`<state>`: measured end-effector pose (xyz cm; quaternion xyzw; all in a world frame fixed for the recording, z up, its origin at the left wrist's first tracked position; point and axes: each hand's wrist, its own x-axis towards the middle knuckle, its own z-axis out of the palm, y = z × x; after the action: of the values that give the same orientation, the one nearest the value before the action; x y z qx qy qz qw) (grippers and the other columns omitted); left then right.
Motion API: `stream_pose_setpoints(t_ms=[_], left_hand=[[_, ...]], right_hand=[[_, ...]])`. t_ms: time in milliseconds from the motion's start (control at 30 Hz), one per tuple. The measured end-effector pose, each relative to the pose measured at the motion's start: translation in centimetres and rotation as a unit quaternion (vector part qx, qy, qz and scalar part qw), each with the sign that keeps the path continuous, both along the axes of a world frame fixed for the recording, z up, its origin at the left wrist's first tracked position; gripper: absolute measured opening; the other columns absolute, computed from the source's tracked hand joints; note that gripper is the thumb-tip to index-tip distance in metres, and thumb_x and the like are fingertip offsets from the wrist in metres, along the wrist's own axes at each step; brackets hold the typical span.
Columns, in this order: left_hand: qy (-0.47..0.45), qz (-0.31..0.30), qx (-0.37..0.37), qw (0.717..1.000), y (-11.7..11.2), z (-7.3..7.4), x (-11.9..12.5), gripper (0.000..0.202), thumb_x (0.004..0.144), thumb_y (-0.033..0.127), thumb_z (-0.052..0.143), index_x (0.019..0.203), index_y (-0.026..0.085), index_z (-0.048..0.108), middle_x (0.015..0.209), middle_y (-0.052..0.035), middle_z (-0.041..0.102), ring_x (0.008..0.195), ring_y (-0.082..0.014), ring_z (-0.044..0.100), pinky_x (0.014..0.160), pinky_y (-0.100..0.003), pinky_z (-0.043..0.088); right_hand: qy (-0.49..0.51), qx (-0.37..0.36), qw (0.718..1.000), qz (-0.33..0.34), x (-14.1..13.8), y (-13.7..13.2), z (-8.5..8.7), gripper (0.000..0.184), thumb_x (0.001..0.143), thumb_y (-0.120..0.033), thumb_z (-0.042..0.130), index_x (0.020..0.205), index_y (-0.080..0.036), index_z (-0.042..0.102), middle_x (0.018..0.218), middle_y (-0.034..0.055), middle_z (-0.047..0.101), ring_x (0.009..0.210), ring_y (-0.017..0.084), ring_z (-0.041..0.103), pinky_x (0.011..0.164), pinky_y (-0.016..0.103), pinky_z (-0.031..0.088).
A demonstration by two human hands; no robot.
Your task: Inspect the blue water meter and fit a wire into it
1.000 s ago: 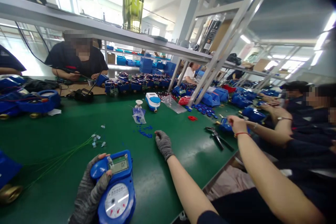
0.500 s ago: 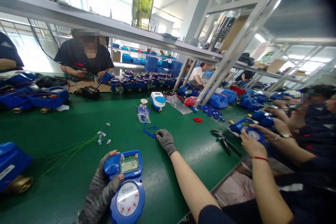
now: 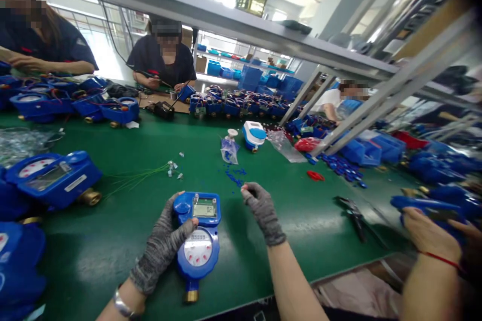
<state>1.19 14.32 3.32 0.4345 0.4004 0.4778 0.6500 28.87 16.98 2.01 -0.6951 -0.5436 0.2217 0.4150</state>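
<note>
Both hands: left hand [image 3: 161,246] grips meter [image 3: 198,241], near table edge [image 3: 263,297].

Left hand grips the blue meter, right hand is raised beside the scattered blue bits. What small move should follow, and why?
Probably bring the right hand across to the blue meter. Its fingertips are pinched together, though whether they hold one of the small blue pieces is too small to tell. The left hand steadies the meter face up on the green table.
</note>
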Motion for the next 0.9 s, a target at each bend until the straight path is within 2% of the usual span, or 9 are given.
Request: stream_pose_setpoints(t_ms=[100,200,500,667,800,900], left_hand=[[-0.031,0.029,0.004,0.999,0.0,0.7,0.5,0.059,0.082,0.04,0.074,0.13,0.025,0.044,0.126,-0.0101,0.059,0.11,-0.0301,0.061,0.095,-0.042,0.05],[-0.036,0.045,0.011,0.998,0.0,1.2,1.1,0.054,0.083,0.04,0.073,0.127,0.025,0.045,0.121,-0.0085,0.06,0.105,-0.0285,0.062,0.09,-0.04,0.053],[-0.012,0.053,0.021,0.998,-0.1,1.2,1.1,0.053,0.083,0.04,0.073,0.125,0.024,0.045,0.12,-0.0083,0.06,0.107,-0.0284,0.06,0.092,-0.042,0.051],[-0.01,0.051,0.025,0.998,0.0,1.3,1.1,0.053,0.083,0.041,0.072,0.125,0.024,0.046,0.12,-0.0078,0.06,0.107,-0.0277,0.06,0.092,-0.041,0.052],[-0.005,0.06,0.025,0.998,-0.1,1.2,1.1,0.054,0.082,0.041,0.073,0.126,0.024,0.046,0.123,-0.008,0.059,0.109,-0.0277,0.06,0.094,-0.04,0.051],[-0.003,0.068,0.018,0.998,-0.2,0.9,1.0,0.055,0.082,0.042,0.072,0.127,0.025,0.047,0.123,-0.0086,0.059,0.109,-0.0289,0.06,0.094,-0.042,0.051]], right_hand=[[0.062,0.004,0.991,0.122,-4.1,-5.0,2.1,0.017,0.086,-0.035,0.059,0.089,-0.018,0.061,0.086,0.0028,0.064,0.078,0.015,0.06,0.07,0.025,0.048],[0.052,-0.009,0.988,0.147,-6.9,-7.7,3.3,0.008,0.083,-0.026,0.06,0.081,-0.018,0.06,0.078,0.0008,0.062,0.072,0.014,0.058,0.066,0.025,0.046],[0.017,-0.043,0.991,0.129,-8.4,-7.1,4.4,0.005,0.079,-0.02,0.058,0.075,-0.017,0.058,0.073,0.0009,0.06,0.068,0.015,0.056,0.064,0.027,0.044],[-0.049,0.002,0.987,0.153,-8.5,-7.6,5.2,0.007,0.081,-0.018,0.057,0.075,-0.017,0.059,0.074,0.0022,0.06,0.069,0.015,0.056,0.066,0.028,0.046],[-0.19,0.092,0.959,0.19,-8.4,-8.7,5.9,0.01,0.086,-0.021,0.056,0.086,-0.019,0.067,0.087,0.0055,0.068,0.082,0.019,0.062,0.078,0.032,0.049],[-0.313,0.118,0.923,0.187,-8.7,-9.6,5.8,0.013,0.086,-0.026,0.06,0.094,-0.02,0.068,0.09,0.0061,0.071,0.081,0.022,0.064,0.079,0.036,0.049]])
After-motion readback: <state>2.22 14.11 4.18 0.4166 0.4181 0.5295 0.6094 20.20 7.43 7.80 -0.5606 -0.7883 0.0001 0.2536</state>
